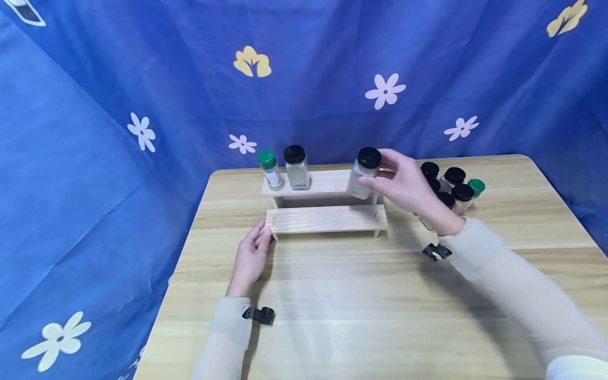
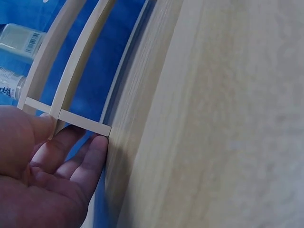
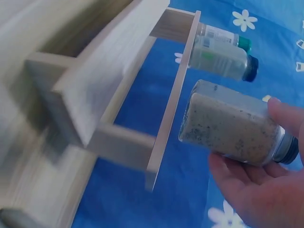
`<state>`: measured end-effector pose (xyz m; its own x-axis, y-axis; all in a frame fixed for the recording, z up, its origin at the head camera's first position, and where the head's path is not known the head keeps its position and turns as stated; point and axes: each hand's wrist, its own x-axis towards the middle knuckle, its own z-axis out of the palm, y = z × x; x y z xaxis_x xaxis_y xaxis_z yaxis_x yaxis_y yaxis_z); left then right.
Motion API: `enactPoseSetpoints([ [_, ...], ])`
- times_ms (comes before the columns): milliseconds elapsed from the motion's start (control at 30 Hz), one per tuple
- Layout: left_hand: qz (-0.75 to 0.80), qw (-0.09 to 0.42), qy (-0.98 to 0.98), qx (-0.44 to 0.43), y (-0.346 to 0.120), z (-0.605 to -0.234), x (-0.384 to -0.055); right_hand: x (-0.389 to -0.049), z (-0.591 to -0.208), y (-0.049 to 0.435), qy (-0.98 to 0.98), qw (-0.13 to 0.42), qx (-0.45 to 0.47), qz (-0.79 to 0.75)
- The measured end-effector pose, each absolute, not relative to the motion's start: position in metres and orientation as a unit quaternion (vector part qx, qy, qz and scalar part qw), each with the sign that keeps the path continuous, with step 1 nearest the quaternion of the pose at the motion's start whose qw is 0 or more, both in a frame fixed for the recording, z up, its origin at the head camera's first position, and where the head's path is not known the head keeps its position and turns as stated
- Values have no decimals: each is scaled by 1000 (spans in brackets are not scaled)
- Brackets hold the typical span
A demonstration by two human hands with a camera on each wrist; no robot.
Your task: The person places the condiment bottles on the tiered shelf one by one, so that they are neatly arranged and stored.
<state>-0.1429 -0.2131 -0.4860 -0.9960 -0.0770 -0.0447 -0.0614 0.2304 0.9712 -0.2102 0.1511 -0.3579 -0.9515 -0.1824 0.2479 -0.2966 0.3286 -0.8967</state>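
Note:
A two-step wooden rack (image 1: 328,219) stands on the table in the head view. My left hand (image 1: 254,253) grips its left end, thumb by the lower step and fingers against the side piece (image 2: 85,122). My right hand (image 1: 404,184) holds a black-lidded spice jar (image 1: 363,174) between thumb and fingers, slightly tilted, over the right part of the upper step. Speckled pale contents show inside this jar in the right wrist view, where its base appears apart from the step's edge. A green-lidded jar (image 1: 271,170) and another black-lidded jar (image 1: 297,168) stand on the upper step's left part.
Several more jars, mostly black-lidded (image 1: 463,193) and one green-lidded (image 1: 476,187), stand grouped on the table right of the rack, partly behind my right hand and wrist. A blue flowered cloth (image 1: 323,79) hangs behind the wood-grain table (image 1: 342,295).

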Motion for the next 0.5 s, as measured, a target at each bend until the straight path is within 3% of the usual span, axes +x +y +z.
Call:
enactPoseSetpoints([
  [500, -629, 10, -776, 44, -214, -485, -140, -246, -353, 88, -798, 18, 244, 551],
])
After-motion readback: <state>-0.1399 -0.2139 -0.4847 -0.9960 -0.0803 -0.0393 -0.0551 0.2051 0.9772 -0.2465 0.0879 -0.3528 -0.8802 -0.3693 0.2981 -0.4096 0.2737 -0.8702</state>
